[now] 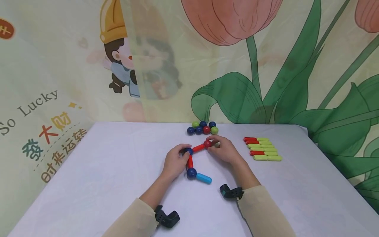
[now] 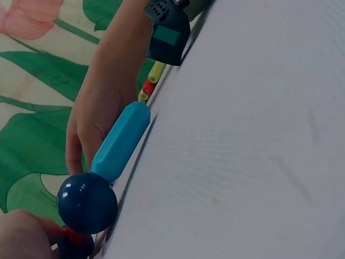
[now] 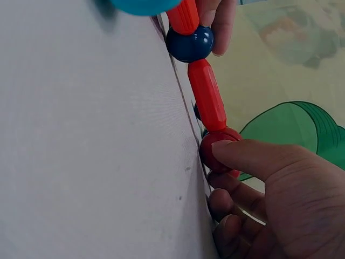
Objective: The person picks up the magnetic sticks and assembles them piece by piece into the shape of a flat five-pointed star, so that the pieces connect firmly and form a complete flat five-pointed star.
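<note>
A chain of balls and rods lies on the white table. My right hand [image 1: 224, 149] pinches the red ball [image 3: 218, 148] at its far end, thumb on the near side. A red rod [image 3: 207, 96] joins that ball to a dark blue ball [image 3: 190, 44], which my left hand [image 1: 175, 161] holds between thumb and fingers. From there another red rod [image 1: 190, 162] runs toward me to a second dark blue ball [image 1: 191, 173]. A light blue rod [image 1: 204, 178] sticks out to the right from this nearer ball, as the left wrist view shows up close.
Behind the hands, several loose balls [image 1: 198, 130] in dark blue, green and red sit in a cluster. Several rods [image 1: 267, 158], yellow-green and red, lie in a row on the right of the table [image 1: 97, 184]. A printed cloth [image 1: 165, 108] hangs behind it.
</note>
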Action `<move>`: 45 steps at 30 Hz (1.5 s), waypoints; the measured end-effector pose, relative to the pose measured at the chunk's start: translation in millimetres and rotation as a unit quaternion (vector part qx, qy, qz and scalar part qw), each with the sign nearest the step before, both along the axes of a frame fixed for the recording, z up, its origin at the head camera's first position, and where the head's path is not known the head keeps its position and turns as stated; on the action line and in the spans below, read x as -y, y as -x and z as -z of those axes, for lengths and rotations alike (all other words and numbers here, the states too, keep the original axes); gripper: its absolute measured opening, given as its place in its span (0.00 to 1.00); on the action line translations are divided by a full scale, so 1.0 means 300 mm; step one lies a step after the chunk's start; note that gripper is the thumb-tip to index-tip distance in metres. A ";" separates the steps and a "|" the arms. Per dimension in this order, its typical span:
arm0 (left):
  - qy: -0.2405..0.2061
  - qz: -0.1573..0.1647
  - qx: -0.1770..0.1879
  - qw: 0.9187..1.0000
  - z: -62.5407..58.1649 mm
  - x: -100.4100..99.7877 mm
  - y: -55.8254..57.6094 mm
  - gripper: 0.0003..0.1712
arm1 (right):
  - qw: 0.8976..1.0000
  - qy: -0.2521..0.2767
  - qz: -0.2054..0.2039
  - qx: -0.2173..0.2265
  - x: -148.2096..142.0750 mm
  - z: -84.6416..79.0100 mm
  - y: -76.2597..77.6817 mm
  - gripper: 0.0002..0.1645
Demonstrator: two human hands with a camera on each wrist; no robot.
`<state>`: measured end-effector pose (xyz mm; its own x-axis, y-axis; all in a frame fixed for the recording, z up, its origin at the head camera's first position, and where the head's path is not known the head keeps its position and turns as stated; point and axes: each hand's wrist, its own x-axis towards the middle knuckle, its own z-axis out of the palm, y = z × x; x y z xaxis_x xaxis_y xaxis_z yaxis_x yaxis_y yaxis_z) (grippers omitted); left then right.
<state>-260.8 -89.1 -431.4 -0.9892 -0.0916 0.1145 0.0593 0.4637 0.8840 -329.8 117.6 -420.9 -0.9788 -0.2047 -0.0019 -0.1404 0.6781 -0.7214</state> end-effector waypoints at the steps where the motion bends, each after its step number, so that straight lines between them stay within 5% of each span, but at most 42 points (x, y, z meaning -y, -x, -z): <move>1: 0.004 0.001 -0.003 1.000 0.001 0.001 -0.001 0.18 | 1.000 -0.001 0.000 -0.001 0.000 -0.001 0.000 0.26; 26: 0.008 -0.007 -0.034 0.999 0.004 0.006 -0.005 0.17 | 1.000 0.006 -0.005 0.010 -0.031 -0.054 -0.045 0.30; 45: 0.008 0.000 -0.037 0.999 0.010 -0.001 -0.002 0.17 | 0.998 0.005 0.015 -0.068 -0.264 -0.091 -0.109 0.24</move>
<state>-260.0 -88.9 -434.6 -0.9779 -0.0900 0.1886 0.1236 0.4785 0.8693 -297.0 196.9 -393.6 -0.9756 -0.1742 0.1338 -0.2174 0.6765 -0.7036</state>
